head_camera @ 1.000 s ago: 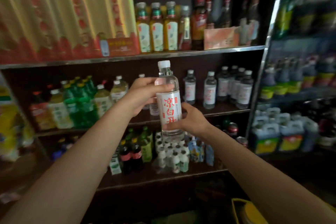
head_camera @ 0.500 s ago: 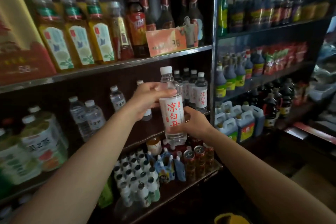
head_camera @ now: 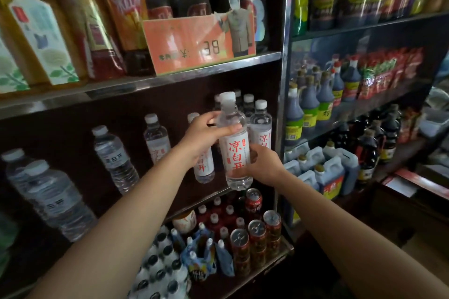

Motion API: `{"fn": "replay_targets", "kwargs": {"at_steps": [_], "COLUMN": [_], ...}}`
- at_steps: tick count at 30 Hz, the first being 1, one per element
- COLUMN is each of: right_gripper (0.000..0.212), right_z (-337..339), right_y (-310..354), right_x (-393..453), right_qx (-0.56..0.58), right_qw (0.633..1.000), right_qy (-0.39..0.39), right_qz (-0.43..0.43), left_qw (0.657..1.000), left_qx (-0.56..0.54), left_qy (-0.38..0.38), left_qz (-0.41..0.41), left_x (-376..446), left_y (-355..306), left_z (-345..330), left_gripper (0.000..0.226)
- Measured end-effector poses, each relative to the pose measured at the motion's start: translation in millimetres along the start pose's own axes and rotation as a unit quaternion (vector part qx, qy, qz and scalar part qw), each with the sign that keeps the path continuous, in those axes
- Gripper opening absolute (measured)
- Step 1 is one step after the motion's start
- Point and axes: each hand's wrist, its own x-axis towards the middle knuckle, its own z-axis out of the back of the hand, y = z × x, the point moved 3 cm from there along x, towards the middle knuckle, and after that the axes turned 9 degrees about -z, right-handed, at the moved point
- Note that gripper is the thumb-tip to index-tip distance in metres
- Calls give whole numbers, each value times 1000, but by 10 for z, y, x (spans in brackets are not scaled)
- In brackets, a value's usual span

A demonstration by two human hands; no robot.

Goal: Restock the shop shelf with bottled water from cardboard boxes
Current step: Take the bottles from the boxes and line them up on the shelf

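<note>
My left hand (head_camera: 206, 136) is curled around the shoulder of the water bottle (head_camera: 237, 153), thumb across its front; my right hand (head_camera: 263, 165) grips its lower body from the 3 o'clock side. The bottle stands upright, just above the middle shelf (head_camera: 213, 195) edge. At 1 o'clock, touching or just behind it, stand matching bottles (head_camera: 261, 126). At 11 o'clock sits an orange price card (head_camera: 194, 43).

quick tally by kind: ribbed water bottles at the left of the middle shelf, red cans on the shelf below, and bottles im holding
ribbed water bottles: 3
red cans: 4
held water bottle, gripped by left hand and right hand: 1
total: 8
</note>
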Motion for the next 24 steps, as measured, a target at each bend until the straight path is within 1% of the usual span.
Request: {"fn": "replay_targets", "kwargs": {"at_steps": [4,6,8,9,11,12,13,16,20,22,24], "right_gripper": [56,58,64,69,78,76,69,60,54,52,49], "right_z": [-24,-73,-132,-157,-197,-216,-236,-305,-381,-416,-458], "right_y": [-160,-237,-306,-334,-394,-434,-477,-527,-425,-383,-369], "right_x": [342,495,612,644,686,710,735,812,940,1019,1099], "right_qx": [-17,-25,-47,-51,-24,-7,3,5,-115,-131,-117], "right_qw": [1000,999,998,997,998,998,997,996,987,984,985], "right_qy": [-3,-6,-18,-26,-37,-45,-52,-71,-106,-117,-125], "right_qz": [-26,-37,-44,-42,-43,-49,-57,-56,-26,-26,-26], "left_qw": [1000,1000,1000,1000,999,999,998,995,991,990,991], "left_qx": [-11,-13,-15,-14,-12,-1,22,71,78,79,55], "left_qy": [0,-2,-15,-24,-42,-51,-57,-60,-100,-118,-124], "left_qz": [-10,-12,-13,-15,-10,-8,-10,-26,-34,-23,-13], "left_x": [268,340,408,427,454,464,475,541,657,711,780], "left_y": [283,395,531,592,714,775,813,867,973,1020,1034], "left_z": [-183,-272,-348,-387,-460,-486,-504,-503,-482,-510,-539], "left_gripper": [33,25,29,36,51,57,61,65,59,60,62]}}
